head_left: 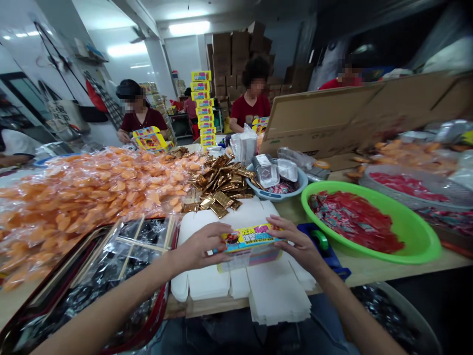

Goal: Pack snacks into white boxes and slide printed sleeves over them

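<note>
A small printed carton (253,246), yellow, pink and blue on its upper side, is held level between both my hands. My left hand (205,241) grips its left end, thumb below and fingers above. At the other end, my right hand (295,242) has its fingers on the top and the right edge. Beneath the carton lies a stack of flat white cardboard blanks (207,282), some jutting past the table's front edge. Whether anything is inside the carton cannot be seen.
Left lie a heap of orange wrapped pieces (111,187) and a tray (162,315) of black packets. Gold sachets (218,182) sit ahead, beside a blue basin (273,196). A green basin (424,246) holds red packets. Behind a cardboard sheet (318,116) and the table, several people work.
</note>
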{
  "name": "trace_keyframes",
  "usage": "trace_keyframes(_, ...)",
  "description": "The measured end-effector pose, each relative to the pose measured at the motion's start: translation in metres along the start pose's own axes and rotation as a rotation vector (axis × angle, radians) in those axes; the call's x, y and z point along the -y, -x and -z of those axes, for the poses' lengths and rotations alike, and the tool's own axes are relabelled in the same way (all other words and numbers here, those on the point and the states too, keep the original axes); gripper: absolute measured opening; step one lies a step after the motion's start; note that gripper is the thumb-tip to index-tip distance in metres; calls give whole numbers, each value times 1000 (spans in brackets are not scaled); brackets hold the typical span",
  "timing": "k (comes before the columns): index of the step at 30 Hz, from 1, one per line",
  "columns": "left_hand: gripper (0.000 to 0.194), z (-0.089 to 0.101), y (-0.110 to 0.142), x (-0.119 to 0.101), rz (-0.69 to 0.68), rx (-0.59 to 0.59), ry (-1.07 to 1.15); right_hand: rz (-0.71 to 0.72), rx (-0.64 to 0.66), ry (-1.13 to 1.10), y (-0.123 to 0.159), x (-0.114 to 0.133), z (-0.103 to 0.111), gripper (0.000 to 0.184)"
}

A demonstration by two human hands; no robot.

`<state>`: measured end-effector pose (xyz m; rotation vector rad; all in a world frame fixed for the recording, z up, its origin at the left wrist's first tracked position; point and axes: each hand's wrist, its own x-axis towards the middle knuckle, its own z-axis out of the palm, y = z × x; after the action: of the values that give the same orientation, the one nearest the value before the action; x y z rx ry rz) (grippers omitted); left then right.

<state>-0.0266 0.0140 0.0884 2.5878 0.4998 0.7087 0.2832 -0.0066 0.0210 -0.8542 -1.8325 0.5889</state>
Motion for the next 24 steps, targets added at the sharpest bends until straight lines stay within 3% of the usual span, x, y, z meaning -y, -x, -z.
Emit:
trace_keyframes(5, 34, -23, -22, -3, -32, 119, -263, 19, -15, 8, 3, 1, -6, 28)
trace_keyframes(9, 31, -37, -23, -2, -95, 13, -474, 11, -44, 26, 3, 5, -5, 30)
trace_keyframes(13, 27, -49, -31, -6, -78, -112, -498, -8, -143, 74, 2, 6, -1, 32)
trace_keyframes(18, 26, -61, -37, -11, -63, -138, -515, 28, -158, 191, 9, 11, 5, 31)
trace_keyframes(20, 26, -63, -35, -11, -67, -143, -524, -61, -279, 278, 22, 14, 15, 30)
trace_keyframes(22, 26, -62, -34, -11, -74, -144, -519, -237, -484, 399, 43, 13, 32, 29)
trace_keyframes(24, 27, -62, -33, -11, -80, -138, -508, -444, -579, 547, 68, 7, 51, 30)
